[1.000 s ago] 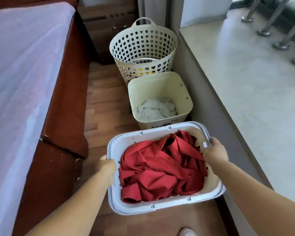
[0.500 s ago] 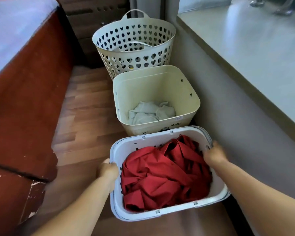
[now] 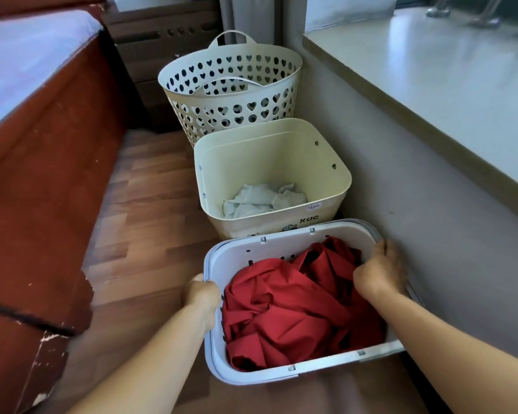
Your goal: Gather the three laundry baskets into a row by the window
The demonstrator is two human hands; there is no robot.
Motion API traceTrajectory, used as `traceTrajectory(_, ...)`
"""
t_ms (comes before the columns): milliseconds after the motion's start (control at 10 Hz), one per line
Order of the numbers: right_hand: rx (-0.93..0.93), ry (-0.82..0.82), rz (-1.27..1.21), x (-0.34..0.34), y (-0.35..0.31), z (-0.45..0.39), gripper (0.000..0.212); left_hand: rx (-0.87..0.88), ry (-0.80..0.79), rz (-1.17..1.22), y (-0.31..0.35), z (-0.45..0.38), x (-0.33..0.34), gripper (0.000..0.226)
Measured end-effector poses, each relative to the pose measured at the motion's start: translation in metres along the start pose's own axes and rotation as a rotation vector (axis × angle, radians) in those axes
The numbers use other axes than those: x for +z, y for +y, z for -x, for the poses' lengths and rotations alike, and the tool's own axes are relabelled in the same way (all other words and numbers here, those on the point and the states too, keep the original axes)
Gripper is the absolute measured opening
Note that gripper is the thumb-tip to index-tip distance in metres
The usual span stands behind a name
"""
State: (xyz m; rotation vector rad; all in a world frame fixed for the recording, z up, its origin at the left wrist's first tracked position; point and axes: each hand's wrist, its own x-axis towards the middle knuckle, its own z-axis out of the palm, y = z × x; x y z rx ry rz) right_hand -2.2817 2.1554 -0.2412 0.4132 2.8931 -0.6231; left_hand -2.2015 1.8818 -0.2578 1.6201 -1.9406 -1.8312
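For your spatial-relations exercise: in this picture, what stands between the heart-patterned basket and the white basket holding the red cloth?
In the head view, the cream square basket with pale cloth stands between the heart-patterned basket and the white basket.

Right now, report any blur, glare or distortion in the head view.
Head view: right hand on the white basket is motion-smeared; window ledge shows soft daylight sheen; wide-angle lens bends the ledge edge and bed; heart-holed basket stays sharp.

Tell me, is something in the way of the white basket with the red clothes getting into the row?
Nothing visible: the white basket, held by left hand and right hand, already sits right behind the cream bin.
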Motion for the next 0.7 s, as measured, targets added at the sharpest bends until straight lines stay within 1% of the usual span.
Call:
traceTrajectory(100,-0.109,0.013,0.055,-0.001,-0.001,0.002,0.071,0.001,-0.023,-0.007,0.002,0.003,0.004,0.045)
traceTrajectory(200,-0.146,0.024,0.032,-0.001,-0.008,0.004,0.069,0.002,-0.038,-0.042,0.004,0.005,0.002,0.044)
traceTrajectory(300,-0.151,0.007,0.001,-0.002,-0.016,0.005,0.067,0.04,-0.065,-0.072,0.006,0.003,0.0,0.036)
traceTrajectory(400,-0.197,-0.024,-0.008,0.001,-0.021,0.005,0.067,0.087,-0.057,-0.098,0.008,0.007,0.0,0.038)
traceTrajectory(500,-0.189,-0.078,-0.069,-0.002,-0.027,0.008,0.069,0.121,-0.003,-0.233,0.012,0.012,-0.001,0.056)
traceTrajectory(600,-0.22,-0.066,-0.146,-0.005,-0.036,0.008,0.071,0.258,0.033,-0.284,0.024,0.012,-0.002,0.063)
traceTrajectory(700,-0.264,-0.026,-0.242,-0.009,-0.054,0.006,0.078,0.341,-0.085,-0.093,0.053,0.01,0.006,0.062)
